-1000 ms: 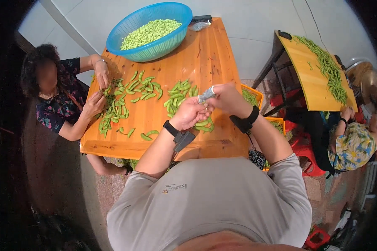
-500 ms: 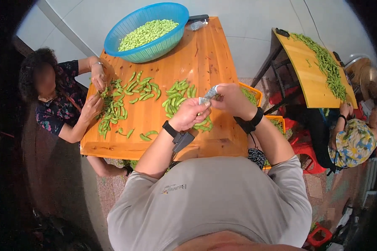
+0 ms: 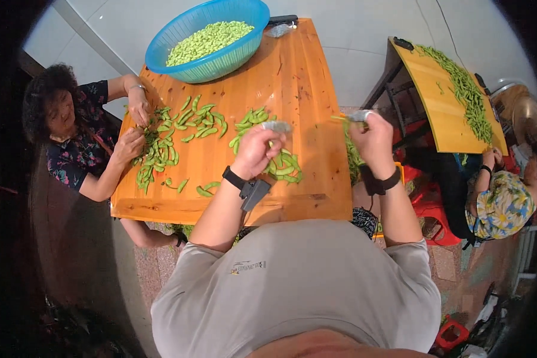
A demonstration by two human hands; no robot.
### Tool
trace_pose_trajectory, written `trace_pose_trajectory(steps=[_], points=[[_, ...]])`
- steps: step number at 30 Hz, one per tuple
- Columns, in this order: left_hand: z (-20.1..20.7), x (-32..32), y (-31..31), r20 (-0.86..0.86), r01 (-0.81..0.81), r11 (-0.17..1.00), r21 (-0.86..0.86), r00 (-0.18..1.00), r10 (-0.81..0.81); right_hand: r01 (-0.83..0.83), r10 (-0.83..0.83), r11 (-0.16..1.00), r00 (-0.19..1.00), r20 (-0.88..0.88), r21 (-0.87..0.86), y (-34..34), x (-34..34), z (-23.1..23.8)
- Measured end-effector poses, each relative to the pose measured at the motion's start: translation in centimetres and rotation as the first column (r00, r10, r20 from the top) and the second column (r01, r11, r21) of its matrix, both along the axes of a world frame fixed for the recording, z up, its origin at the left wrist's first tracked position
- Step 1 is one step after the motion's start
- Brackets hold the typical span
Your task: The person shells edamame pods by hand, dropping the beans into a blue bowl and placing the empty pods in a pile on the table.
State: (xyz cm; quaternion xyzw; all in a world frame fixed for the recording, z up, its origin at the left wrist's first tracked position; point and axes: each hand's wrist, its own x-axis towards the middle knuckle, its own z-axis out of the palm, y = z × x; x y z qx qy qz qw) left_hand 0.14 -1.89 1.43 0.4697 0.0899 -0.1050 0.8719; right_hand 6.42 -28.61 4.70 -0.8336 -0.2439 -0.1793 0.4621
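Observation:
My left hand (image 3: 258, 152) is raised over the table's near side, above green soybean pods (image 3: 287, 168). A grey covering (image 3: 277, 126) sits on one of its outstretched digits. The other fingers curl loosely, apart from that digit, and I see nothing held. Past the table's right edge, my right hand (image 3: 373, 142) is closed, with another grey covering (image 3: 359, 116) at its fingertips. A thin yellow piece (image 3: 340, 117) sticks out leftward from there; its kind is unclear. Black bands with a small device are on my wrists.
A blue basin (image 3: 235, 56) of shelled beans stands at the wooden table's (image 3: 304, 77) far end. At left, another person's hands (image 3: 134, 128) work in a pod pile (image 3: 155, 158). Rightward are a second table (image 3: 426, 89) with pods, red stools (image 3: 432, 218) and another person.
My hands, which met around a silvery grey piece, have moved apart. The right has gone right beyond the table edge, the left slightly left. The yellow piece has come into sight.

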Motion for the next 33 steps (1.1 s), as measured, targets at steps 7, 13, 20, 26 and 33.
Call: trace_pose_trajectory(steps=[7, 13, 20, 26, 33], points=[[0.2, 0.7, 1.6, 0.043, -0.185, 0.983, -0.003, 0.982, 0.185, -0.054, 0.050, 0.850, 0.999, -0.022, -0.524, 1.1, 0.7, -2.0], [-0.6, 1.0, 1.2, 0.062, -0.144, 0.986, 0.077, 0.988, 0.140, -0.333, 0.389, 0.891, 0.911, 0.139, -0.309, 8.3, -2.7, -6.5], [-0.9, 0.7, 0.5, 0.098, -0.129, 0.954, 0.270, 0.990, 0.106, -0.423, 0.412, 0.906, 0.892, -0.187, -0.020, 7.8, -0.5, -3.5], [-1.5, -0.2, -0.9, 0.171, 0.073, 0.986, 0.148, 0.980, -0.098, -0.371, 0.517, 0.825, 0.800, -0.305, 0.427, 8.2, -0.4, -2.4], [-0.8, -0.6, -1.5, 0.168, -0.038, 0.995, 0.092, 0.986, 0.023, -0.392, 0.503, 0.826, 0.837, -0.215, 0.405, 9.1, -0.3, -2.1]])
